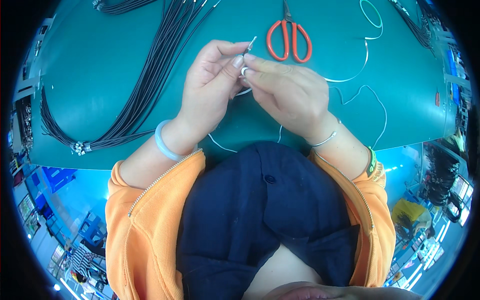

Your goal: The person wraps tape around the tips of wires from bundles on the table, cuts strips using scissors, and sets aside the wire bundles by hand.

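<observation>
In the head view, the left hand (212, 82) and the right hand (287, 92) met above the green table (100, 65), their fingers pinched narrowly together on a thin white wire (246, 70), with red scissors (289, 40) just beyond and black cables (145, 80) to the left.

A single head-worn fisheye view is looking steeply down from above the person's chest, so the navy apron (260, 210) and orange sleeves (145, 220) are filling the lower half of the frame. The green table (100, 75) is spreading across the upper half, its front edge bending toward the rim. The camera is sitting close to the left hand (212, 82) and right hand (287, 92), which are meeting just above frame centre. The dark rim is closing in at all corners. No second view is sharing the scene.
</observation>
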